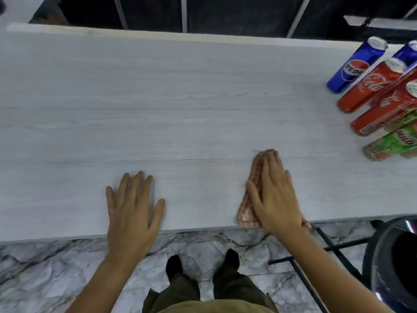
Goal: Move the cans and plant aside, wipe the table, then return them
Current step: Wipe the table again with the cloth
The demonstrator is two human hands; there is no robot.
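My right hand (274, 193) lies flat, fingers straight, pressing a red-and-white checked cloth (248, 208) onto the pale wood-grain table (158, 98) near its front edge. My left hand (133, 204) rests flat on the table to the left, holding nothing. Several cans stand grouped at the table's right end: a blue Pepsi can (354, 66), a second blue can (406, 54) cut by the frame edge, two red Coca-Cola cans (370, 86) (388, 109) and a green Milo can (392, 143). No plant is in view.
A dark round bin (392, 263) stands on the marble floor at the lower right, beside black metal table legs (325, 247). My feet (203, 263) are just in front of the table edge. Dark panels with metal bars run behind the table.
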